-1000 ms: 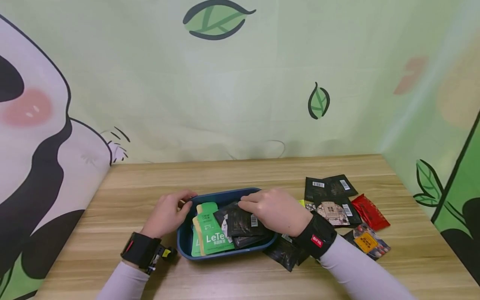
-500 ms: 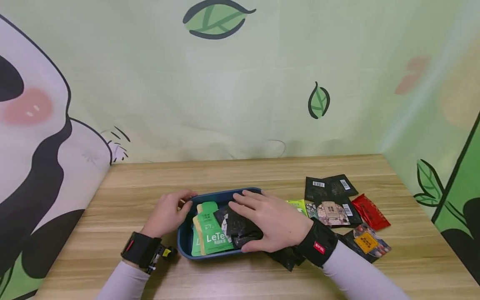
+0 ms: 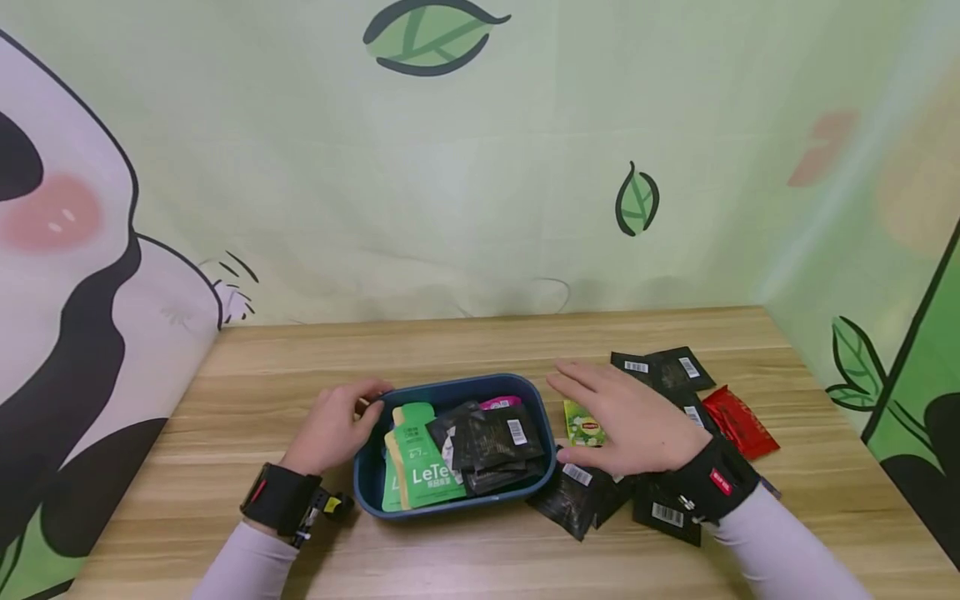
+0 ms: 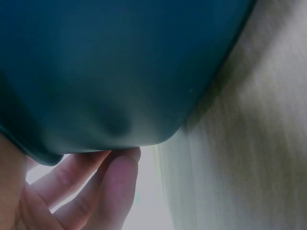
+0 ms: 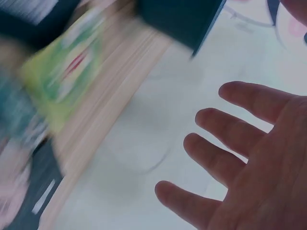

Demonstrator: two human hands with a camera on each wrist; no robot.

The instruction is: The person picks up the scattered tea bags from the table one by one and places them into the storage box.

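A dark blue plastic basin (image 3: 362, 492) stands on the table in the head view. Inside it lie green sachets (image 3: 427, 471) lettered "LeTe", a black sachet (image 3: 498, 437) with a barcode among other dark ones, and a bit of a pink packet (image 3: 501, 402). My left hand (image 3: 330, 429) grips the basin's rim at the back left corner; in the left wrist view its fingers (image 4: 117, 187) bend against the outer wall. Held over the loose packets right of the basin, my right hand (image 3: 637, 421) has its fingers spread and nothing in them. A yellow-green tea bag packet (image 3: 582, 423) shows beside its fingertips.
Black sachets (image 3: 573, 500) lie close to the basin's right side, and another black sachet (image 3: 667, 517) lies under the right wrist. Further back are more black sachets (image 3: 678, 369) and a red packet (image 3: 741, 422). Behind the wooden table (image 3: 300, 358) hangs a printed green cloth (image 3: 480, 208).
My right hand has let go of the black sachet, which stays in the basin, and has moved right, out over the loose packets. The left hand holds its place on the rim.
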